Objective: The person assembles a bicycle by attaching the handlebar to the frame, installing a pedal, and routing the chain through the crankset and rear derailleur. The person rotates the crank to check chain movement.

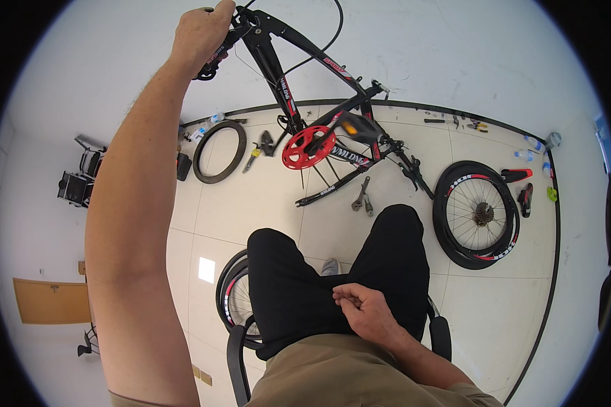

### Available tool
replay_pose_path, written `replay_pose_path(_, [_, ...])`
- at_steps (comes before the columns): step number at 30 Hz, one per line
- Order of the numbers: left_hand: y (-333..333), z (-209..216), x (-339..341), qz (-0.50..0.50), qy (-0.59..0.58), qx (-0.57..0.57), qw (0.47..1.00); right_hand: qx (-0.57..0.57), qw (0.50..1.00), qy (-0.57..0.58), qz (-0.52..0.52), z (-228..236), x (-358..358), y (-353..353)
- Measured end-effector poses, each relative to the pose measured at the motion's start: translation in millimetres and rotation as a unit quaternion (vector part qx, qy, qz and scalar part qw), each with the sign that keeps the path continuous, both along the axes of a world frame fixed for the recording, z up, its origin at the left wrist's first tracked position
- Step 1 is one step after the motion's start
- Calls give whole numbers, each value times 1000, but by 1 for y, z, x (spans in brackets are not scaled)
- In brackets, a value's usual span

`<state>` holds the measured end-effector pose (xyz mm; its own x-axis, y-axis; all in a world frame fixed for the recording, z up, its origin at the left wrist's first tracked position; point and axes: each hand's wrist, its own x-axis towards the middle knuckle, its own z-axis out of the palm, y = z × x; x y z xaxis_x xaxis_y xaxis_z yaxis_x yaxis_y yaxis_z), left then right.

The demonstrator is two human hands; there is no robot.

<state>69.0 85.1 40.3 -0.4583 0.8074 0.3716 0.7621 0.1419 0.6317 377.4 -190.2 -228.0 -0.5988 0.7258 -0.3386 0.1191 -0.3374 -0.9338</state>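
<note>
My left arm reaches far up and forward. At its end my left hand is closed around the front end of a black bicycle frame with red and white markings; its palm side and some fingers are hidden. The frame stands tilted over the floor. A red chainring and a black pedal with an orange reflector are mounted on it. My right hand rests on my lap between my black-trousered thighs, its fingers loosely curled together, with nothing visible in them.
Spoked wheels lie at the right, another wheel by my chair at the left. A loose tyre and hand tools lie on the tiles. Pliers, bottles and a saddle sit near the wall.
</note>
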Motion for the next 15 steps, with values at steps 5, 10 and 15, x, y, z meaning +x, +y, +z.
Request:
replay_pose_path(5, [0,-1,-2,-4,0,-1,1000,-6,1000,-5,2,0,0,0])
replay_pose_path(10, [-1,1,2,6,11,-6,1000,-9,1000,1,0,-2,0,-1])
replay_pose_path(15, [-1,1,3,9,15,-9,1000,-2,1000,-2,1,1,0,0])
